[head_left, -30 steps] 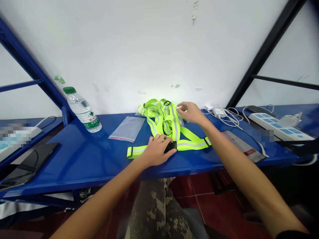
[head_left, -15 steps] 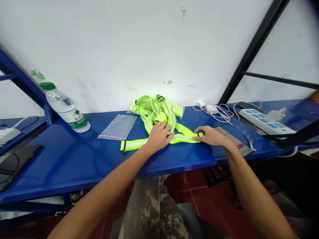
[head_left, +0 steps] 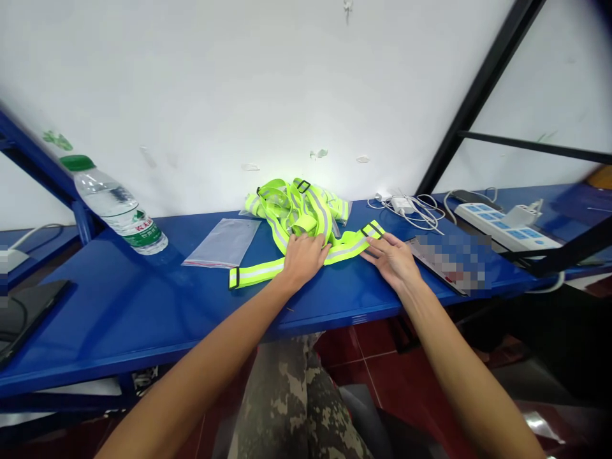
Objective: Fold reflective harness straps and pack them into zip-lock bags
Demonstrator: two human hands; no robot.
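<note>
Fluorescent yellow reflective straps (head_left: 313, 207) with silver stripes and black slide buckles lie in a tangled heap against the wall, partly over clear plastic. One reflective strap (head_left: 258, 274) runs from the left, under my left hand, to the right. My left hand (head_left: 305, 260) is closed over its middle, fingers curled on the band and pressing near the table. At the strap's right end, beside a black buckle (head_left: 371, 229), my right hand (head_left: 394, 258) has its fingertips on the lower edge, thumb and fingers slightly apart. A flat clear zip bag (head_left: 224, 243) lies left of the heap.
A water bottle (head_left: 122, 210) with a green cap stands on the left of the blue table (head_left: 143, 306). White cables and chargers (head_left: 408, 207) and a power strip (head_left: 507, 226) lie to the right. A dark flat device (head_left: 33, 319) rests at the far left.
My right hand has turned its palm more upward. The strap's right end has swung up and away from me, so its buckle now shows above my fingers. My left hand stays on the strap.
</note>
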